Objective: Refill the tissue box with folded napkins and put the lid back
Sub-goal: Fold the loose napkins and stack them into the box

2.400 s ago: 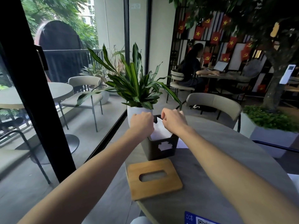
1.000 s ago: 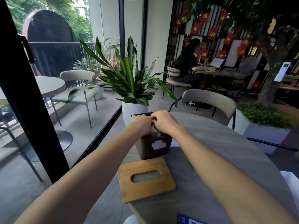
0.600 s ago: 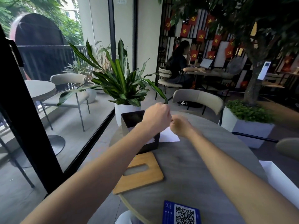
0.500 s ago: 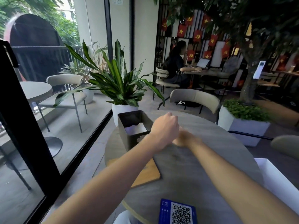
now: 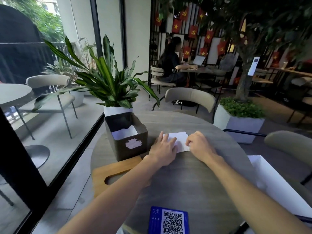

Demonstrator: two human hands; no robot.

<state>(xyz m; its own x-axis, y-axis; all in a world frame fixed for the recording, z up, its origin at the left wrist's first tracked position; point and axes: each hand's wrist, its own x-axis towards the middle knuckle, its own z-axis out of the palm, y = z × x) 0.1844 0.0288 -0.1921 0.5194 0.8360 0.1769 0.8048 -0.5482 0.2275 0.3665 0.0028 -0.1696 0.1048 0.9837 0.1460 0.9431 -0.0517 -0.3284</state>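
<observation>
Head cam view: both of my hands are out over the grey round table (image 5: 194, 191) in the middle of the frame. My left hand (image 5: 163, 149) is lying flat, fingers straight and a bit spread. It's pressing down on the left part of a white folded napkin (image 5: 180, 138) that sits on the tabletop just right of the tissue box (image 5: 128, 149). My right hand (image 5: 200, 146) is at the napkin's right edge with the fingers curled under and the tips right at the paper. Honestly can't tell whether it's pinching the edge or only touching it, since the knuckles hide that.

The tissue box is a dark square one, upright with the lid off, sitting left of centre, with a torn white label on its front face. Inside it there are white napkins (image 5: 125, 132) sitting well below the rim. The wooden lid (image 5: 116, 168) with the oval slot lies flat on the table on the near side of the box, toward the lower left. My left forearm crosses over its right part.

A blue QR code card (image 5: 168, 220) lies at the bottom edge of the frame, near me. A potted plant (image 5: 109, 85) in a white pot stands right behind the box, and a beige chair (image 5: 190, 97) is on the far side of the table.
</observation>
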